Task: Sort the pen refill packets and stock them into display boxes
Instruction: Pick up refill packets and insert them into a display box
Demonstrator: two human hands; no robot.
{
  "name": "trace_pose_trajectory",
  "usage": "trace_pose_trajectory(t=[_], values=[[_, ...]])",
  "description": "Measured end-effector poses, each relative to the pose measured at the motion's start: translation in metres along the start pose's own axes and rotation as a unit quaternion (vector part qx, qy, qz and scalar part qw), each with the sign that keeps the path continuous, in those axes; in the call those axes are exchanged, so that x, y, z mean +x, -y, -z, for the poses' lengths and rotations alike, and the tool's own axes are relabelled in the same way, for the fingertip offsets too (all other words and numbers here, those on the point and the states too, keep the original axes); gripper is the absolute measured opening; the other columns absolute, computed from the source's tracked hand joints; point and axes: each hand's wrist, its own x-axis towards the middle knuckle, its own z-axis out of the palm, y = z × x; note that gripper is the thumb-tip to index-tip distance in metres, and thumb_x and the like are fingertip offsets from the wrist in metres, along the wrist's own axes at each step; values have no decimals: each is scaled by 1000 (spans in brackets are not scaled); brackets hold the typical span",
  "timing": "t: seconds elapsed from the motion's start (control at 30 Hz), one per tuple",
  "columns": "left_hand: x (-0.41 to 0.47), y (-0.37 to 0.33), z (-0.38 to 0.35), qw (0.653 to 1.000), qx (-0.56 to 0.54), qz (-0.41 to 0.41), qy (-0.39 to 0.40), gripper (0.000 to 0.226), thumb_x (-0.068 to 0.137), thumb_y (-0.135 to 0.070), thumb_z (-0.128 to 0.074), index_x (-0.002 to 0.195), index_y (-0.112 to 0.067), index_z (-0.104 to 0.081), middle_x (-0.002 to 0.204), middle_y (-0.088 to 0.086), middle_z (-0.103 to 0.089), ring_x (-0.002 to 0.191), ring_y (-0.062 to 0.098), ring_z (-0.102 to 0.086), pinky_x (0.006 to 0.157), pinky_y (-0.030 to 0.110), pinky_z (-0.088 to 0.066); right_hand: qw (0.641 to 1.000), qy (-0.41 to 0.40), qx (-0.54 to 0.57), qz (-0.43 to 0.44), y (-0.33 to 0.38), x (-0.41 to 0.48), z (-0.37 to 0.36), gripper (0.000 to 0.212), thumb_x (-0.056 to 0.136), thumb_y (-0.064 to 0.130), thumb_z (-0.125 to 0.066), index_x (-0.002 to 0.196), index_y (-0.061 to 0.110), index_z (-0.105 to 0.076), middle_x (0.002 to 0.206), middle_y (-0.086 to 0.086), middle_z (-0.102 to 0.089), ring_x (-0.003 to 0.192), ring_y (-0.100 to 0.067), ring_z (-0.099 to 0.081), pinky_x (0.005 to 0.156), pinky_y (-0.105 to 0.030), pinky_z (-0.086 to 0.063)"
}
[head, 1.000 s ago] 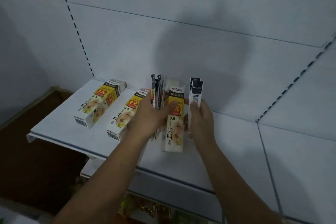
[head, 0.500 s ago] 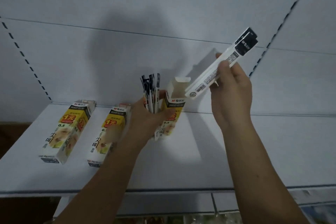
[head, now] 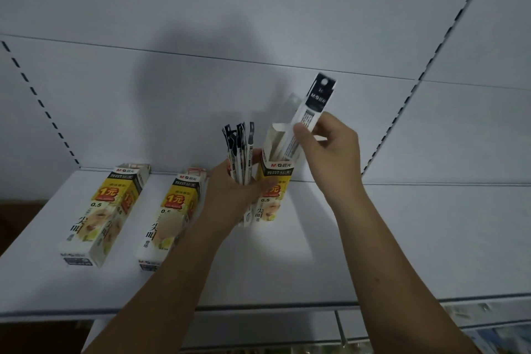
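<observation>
Head view, right hand (head: pixel 330 148), packet (head: pixel 311 112) now apparently entering box (head: pixel 280 166)

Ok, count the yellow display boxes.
3. One display box lies flat on the shelf, far left; a second beside it; the third stands open, gripped by the left hand. None appears hidden.

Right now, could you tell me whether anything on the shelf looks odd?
Nothing looks damaged. The left box and middle box lie flat and slanted on the shelf; the third box stands upright, gripped with a bundle by the left hand. The right hand holds packets tilted into it.
</observation>
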Motion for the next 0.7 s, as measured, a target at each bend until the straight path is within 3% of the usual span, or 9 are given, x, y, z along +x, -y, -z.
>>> trace_pose_trajectory(t=[0.13,0.2,0.3,0.4,0.47,0.57,0.63,0.7], values=[[-1,-1,1,1000,5,0,-6,50,77,1,-88,118,-25,-72,86,-4,-80,66,5,-73,56,18,-54,1000,15,-20,-3,-9,-5,6,19,95,28,-74,114,28,-73,101,13,-74,102,-4,-67,86,-27,-52],[-2,-1,1,1000,8,-9,-4,50,77,1,-88,116,-26,-72,91,-3,-82,66,4,-73,57,17,-54,999,24,-23,-1,-11,-7,7,18,95,29,-75,113,29,-73,102,14,-74,103,-4,-67,84,-26,-52],[-3,-2,3,999,33,-14,-12,52,77,0,-89,117,-28,-72,81,-10,-79,62,3,-70,56,17,-54,998,42,-44,13,-16,-11,4,17,95,32,-75,112,28,-73,111,14,-72,104,-5,-66,81,-21,-50],[-4,1,13,997,68,-15,-20,59,77,-14,-92,129,-32,-70,73,-8,-73,59,10,-64,57,24,-54,997,38,-61,38,-20,-17,1,19,96,31,-74,114,27,-70,118,12,-67,105,-2,-63,79,-8,-45],[-5,0,20,996,81,-18,-35,51,81,-26,-90,127,-34,-69,75,2,-69,60,16,-60,59,30,-56,996,20,-65,57,-20,-20,0,16,96,30,-73,111,31,-68,119,12,-64,107,0,-61,81,-6,-44],[-9,-5,25,999,3,0,-49,24,98,-30,-72,118,-19,-66,73,0,-60,53,16,-50,53,34,-46,991,-7,-77,107,-19,-25,-2,20,95,27,-75,109,36,-64,118,11,-60,107,-1,-59,83,-6,-43],[-13,-9,29,996,-68,35,-41,27,103,-30,-65,109,-5,-58,68,5,-53,48,16,-44,50,29,-37,988,-18,-80,134,-19,-29,-4,24,95,21,-75,107,38,-61,116,7,-60,106,-6,-59,83,-6,-42],[-18,-13,33,992,-116,58,-9,29,95,-32,-60,107,-6,-56,67,7,-50,43,17,-42,46,25,-34,982,-38,-77,166,-17,-37,-7,27,95,15,-75,103,36,-61,110,3,-60,100,-5,-58,83,-7,-42]])
